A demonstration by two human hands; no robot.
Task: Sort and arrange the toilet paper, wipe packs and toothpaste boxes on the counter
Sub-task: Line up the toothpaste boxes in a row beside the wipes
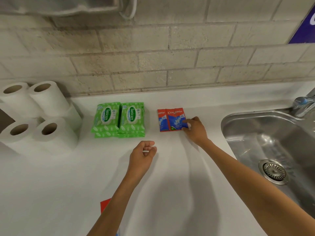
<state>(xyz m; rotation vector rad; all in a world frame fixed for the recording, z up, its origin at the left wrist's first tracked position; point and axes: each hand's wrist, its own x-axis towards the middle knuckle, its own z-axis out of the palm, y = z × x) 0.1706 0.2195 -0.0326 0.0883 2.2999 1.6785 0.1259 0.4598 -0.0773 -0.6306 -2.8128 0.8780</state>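
The fingers (185, 123) of the right hand (195, 129) are bent and close together over the right edge of the toothpaste boxes (170, 120), with the thumb at the near corner, pinching that edge. The left hand (142, 155) is just over the bare counter, its fingers (150, 143) loosely curled round nothing.

The white counter (170, 184) runs along a pale brick wall (153, 57). A steel sink (227, 120) is set into it at the right, with a tap (305, 103) at its far corner. At the far left the toilet paper rolls (51, 132) stand upright, grouped together and stacked. The green wipe packs (119, 119) lie in two stacks side by side, touching, in the middle. The red and blue toothpaste boxes lie flat, side by side, between the wipes and the sink. Part of a red object (104, 204) shows beside the left forearm; I cannot tell what it is.
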